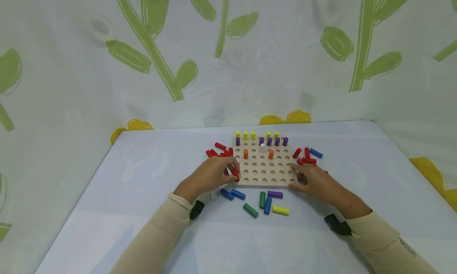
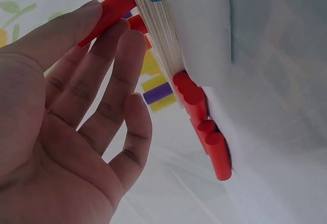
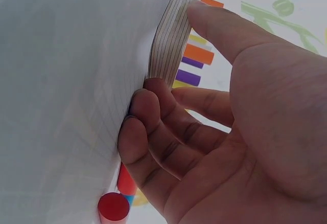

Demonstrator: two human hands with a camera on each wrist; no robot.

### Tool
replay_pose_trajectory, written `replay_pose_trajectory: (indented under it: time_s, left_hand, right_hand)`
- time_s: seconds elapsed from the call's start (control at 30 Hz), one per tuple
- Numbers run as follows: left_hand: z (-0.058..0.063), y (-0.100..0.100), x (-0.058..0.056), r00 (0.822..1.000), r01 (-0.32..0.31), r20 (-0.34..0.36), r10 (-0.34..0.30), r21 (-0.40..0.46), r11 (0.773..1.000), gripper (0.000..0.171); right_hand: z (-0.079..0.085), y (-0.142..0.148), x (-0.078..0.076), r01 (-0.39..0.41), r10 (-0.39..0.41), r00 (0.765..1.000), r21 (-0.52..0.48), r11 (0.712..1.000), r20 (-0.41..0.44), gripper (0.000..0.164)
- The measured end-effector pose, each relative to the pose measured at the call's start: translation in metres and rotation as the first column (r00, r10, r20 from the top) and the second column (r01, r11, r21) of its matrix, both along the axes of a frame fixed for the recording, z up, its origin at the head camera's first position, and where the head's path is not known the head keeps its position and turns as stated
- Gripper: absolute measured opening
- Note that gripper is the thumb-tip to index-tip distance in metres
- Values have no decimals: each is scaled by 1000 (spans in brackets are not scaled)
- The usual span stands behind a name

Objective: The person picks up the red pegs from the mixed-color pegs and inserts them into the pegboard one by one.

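A wooden pegboard [image 1: 264, 183] lies on the table with rows of round holes. Yellow pegs and purple pegs [image 1: 269, 141] stand in its far rows, with two orange pegs [image 1: 246, 154] and a white peg [image 1: 262, 147] nearer. My left hand [image 1: 216, 172] is at the near left corner, pinching a red peg [image 2: 110, 13] between thumb and finger, its end at the board. Just beyond it another red peg [image 2: 138, 24] stands up from the board. My right hand [image 1: 314, 182] holds the near right corner, thumb [image 3: 204, 17] against the wood and the other fingers bent along the side.
Loose red pegs [image 1: 220, 146] lie left of the board, and more red pegs [image 1: 309, 161] with a blue peg [image 1: 316, 153] lie to the right. In front are blue, green [image 1: 250, 210], purple [image 1: 275, 194] and yellow pegs [image 1: 280, 210]. A patterned cloth [image 1: 250, 87] hangs behind the table.
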State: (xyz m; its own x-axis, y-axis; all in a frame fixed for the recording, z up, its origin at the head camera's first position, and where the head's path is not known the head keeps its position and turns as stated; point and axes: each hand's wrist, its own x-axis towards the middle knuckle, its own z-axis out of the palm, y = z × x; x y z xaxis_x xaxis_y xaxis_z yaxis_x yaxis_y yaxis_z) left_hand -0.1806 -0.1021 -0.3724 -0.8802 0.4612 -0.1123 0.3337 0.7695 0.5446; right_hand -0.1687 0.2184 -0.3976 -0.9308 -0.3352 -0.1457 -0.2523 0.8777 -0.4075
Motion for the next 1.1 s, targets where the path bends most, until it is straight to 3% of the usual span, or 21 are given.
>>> replay_pose_trajectory:
  time_s: [1.1]
  left_hand:
    - [-7,3,0,999,8,32,-7,-18,1000,21]
  right_hand:
    - [0,0,0,1,-1,1000,-6,1000,-3,77]
